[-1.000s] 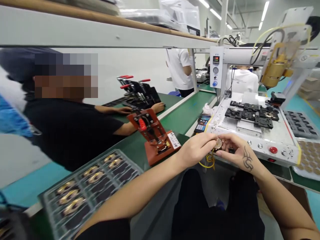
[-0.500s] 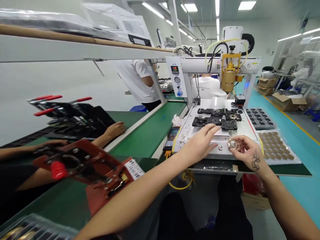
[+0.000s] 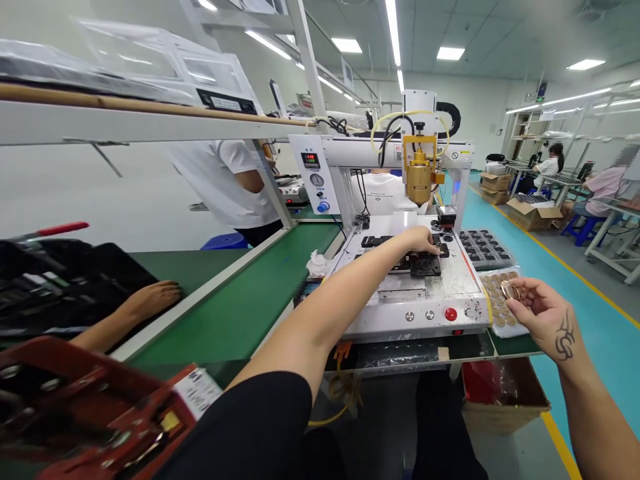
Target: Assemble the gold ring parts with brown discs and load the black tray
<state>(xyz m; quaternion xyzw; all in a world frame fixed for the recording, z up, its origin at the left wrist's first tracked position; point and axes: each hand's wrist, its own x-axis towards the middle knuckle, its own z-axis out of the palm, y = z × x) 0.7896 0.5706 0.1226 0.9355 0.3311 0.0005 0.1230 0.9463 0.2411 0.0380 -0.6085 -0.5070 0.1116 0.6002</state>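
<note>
My left hand [image 3: 421, 241] reaches onto the machine's white bed, its fingertips bent down at the right end of the black fixtures [image 3: 426, 265]. Whatever lies under those fingertips is too small to make out. Out to the right, my right hand [image 3: 543, 312] pinches a round, clear, gold-rimmed piece [image 3: 511, 290] between thumb and fingers. That piece is held above a tray of round brown discs [image 3: 505, 320]. Over the bed hangs the machine's gold head [image 3: 419, 179].
Buttons line the machine's front [image 3: 451, 314]. A tray of black parts [image 3: 485, 248] lies right of it. Red clamp tooling [image 3: 115, 427] fills the lower left, near another person's hand [image 3: 153, 300]. An open carton [image 3: 505, 397] stands below the bench.
My left hand has moved forward onto the black fixtures. My right hand has moved right, off the machine's front edge, still holding the round piece. The view has turned.
</note>
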